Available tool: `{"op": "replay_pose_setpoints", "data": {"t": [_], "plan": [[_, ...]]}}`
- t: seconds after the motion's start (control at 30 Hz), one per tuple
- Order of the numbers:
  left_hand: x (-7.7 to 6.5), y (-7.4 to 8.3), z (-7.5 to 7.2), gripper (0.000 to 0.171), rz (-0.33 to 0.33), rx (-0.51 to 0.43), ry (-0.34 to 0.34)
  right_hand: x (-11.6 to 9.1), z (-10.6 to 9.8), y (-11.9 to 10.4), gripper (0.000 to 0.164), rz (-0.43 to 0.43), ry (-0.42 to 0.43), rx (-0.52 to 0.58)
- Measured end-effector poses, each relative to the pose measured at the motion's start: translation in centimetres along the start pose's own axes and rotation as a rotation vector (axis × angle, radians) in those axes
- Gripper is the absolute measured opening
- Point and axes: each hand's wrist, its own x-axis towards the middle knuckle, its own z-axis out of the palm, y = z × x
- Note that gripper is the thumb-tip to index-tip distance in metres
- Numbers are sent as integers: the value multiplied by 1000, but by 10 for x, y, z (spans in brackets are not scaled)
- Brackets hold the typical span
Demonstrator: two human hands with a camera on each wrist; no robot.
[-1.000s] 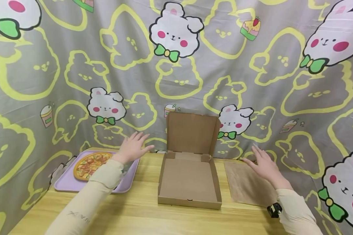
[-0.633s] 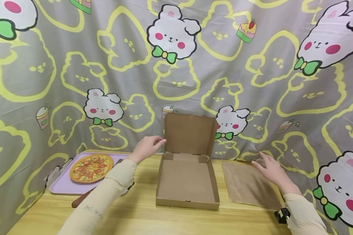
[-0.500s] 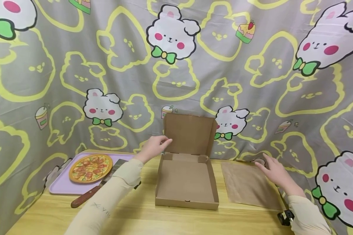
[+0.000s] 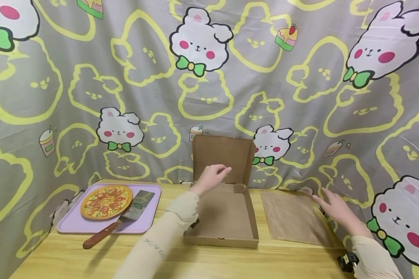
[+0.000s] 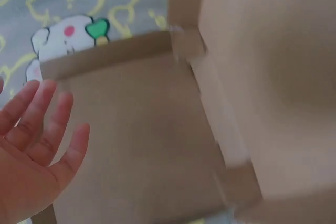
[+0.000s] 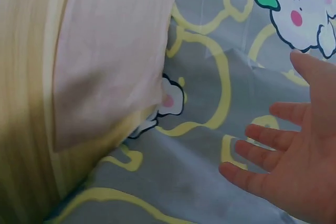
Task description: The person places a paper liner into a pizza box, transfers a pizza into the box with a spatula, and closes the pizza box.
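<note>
My left hand is over the open cardboard pizza box, holding nothing. In the left wrist view its loosely bent fingers show above the box's bare floor, and the raised lid stands at the right. My right hand hovers at the right end of the table, past a sheet of brown paper. Spread fingers with nothing in them appear in the right wrist view, in front of the patterned cloth, with the paper off to the left.
On the left, a lilac tray bears a pizza and a pizza server, whose wooden handle overhangs the tray's front edge. A patterned curtain closes off the back and sides of the wooden table.
My left hand has swung right from above the tray to over the box, uncovering the pizza server. My right hand has shifted slightly right, past the paper. The view has turned a little.
</note>
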Motion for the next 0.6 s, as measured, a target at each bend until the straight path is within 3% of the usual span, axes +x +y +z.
{"op": "replay_pose_setpoints", "data": {"t": [0.3,0.5,0.6], "plan": [[8,32,57,38,-34,-206,-43,-1,9,23,81,98,-106,60],[8,52,95,44,-222,-621,-129,-4,16,34,84,149,-166,158],[6,62,109,47,-301,-748,-164,-1,20,36,87,178,-188,217]]}}
